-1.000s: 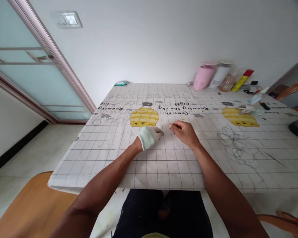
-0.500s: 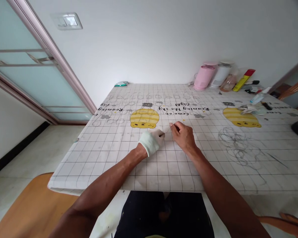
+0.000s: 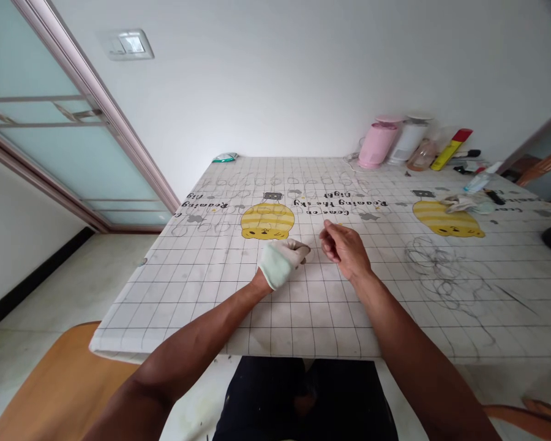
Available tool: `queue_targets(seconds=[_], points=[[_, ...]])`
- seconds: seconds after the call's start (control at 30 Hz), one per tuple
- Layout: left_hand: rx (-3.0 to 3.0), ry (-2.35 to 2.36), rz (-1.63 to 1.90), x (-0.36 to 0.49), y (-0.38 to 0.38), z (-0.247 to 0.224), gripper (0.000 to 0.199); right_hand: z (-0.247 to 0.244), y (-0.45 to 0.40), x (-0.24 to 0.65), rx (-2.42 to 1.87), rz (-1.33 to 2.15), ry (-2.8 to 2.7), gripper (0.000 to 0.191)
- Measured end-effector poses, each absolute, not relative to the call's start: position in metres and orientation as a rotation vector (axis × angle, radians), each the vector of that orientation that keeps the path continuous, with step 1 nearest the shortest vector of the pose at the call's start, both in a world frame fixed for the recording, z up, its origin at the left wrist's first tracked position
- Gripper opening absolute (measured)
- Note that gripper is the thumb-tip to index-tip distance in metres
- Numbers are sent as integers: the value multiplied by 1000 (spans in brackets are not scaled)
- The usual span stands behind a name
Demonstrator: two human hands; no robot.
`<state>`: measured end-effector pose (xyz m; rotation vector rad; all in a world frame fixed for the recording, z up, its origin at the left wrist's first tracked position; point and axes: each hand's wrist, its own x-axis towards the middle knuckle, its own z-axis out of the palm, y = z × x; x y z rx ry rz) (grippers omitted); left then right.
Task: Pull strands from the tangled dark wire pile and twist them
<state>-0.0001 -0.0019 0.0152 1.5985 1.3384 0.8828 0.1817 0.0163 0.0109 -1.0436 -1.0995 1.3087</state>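
My left hand (image 3: 282,260) wears a white glove and rests as a closed fist on the grid-patterned tablecloth (image 3: 312,306), near the table's middle. My bare right hand (image 3: 345,248) hovers just to its right, with the fingertips pinched together and pointing toward the glove. A small gap separates the two hands. Whether something very thin is held between the fingers is too fine to tell. A yellow striped cartoon print (image 3: 267,220) lies just beyond the gloved fist.
A pink jug (image 3: 375,144), a white container (image 3: 406,139), a yellow-red bottle (image 3: 450,147) and small clutter (image 3: 468,201) stand at the far right. Thin dark tangled loops (image 3: 441,269) lie right of my hands. A wooden seat (image 3: 50,386) is at lower left, beside a sliding glass door (image 3: 50,135).
My right hand lifted slightly and drew its fingers into a tighter pinch. The gloved left hand shifted a little to the right and stayed closed.
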Motion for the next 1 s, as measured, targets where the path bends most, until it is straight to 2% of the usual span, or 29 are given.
queue_targets(seconds=[0.17,0.3,0.5,1.0], points=[[1284,1060,903,-13,10,14,18,20,13,188,-821,1303,-1372,29],[1170,860,880,-19,13,6,23,17,13,188,-761,1414,-1456,28],[1042,811,850,-15,13,1,24,6,16,182,-737,1337,-1425,17],[1016,992,906,-11,6,12,19,13,19,190,-741,1349,-1242,27]])
